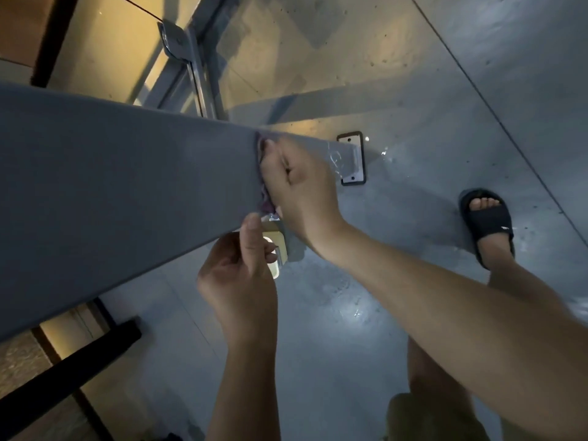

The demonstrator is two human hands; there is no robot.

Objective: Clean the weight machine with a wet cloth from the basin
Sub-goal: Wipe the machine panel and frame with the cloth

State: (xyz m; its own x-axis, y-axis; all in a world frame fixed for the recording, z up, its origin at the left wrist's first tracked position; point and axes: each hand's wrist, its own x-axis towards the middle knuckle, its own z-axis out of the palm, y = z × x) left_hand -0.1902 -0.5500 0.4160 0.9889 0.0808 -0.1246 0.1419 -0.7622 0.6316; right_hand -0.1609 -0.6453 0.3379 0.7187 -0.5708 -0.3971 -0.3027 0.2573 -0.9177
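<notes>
A wide grey beam of the weight machine (121, 173) slants across the view from the left down to a bolted foot plate (351, 159) on the floor. My right hand (299, 186) grips a purplish cloth (265, 198) and presses it against the beam's face. Only a thin edge of the cloth shows past my fingers. My left hand (238, 275) sits just below, its thumb up against the beam's lower edge and its fingers curled beside a small bracket (275, 249). The basin is out of view.
The grey concrete floor (350, 313) shows wet streaks near the foot plate. My foot in a black slide sandal (488, 221) stands at the right. Further frame bars (191, 58) rise at the back, and a black bar (70, 367) crosses the lower left.
</notes>
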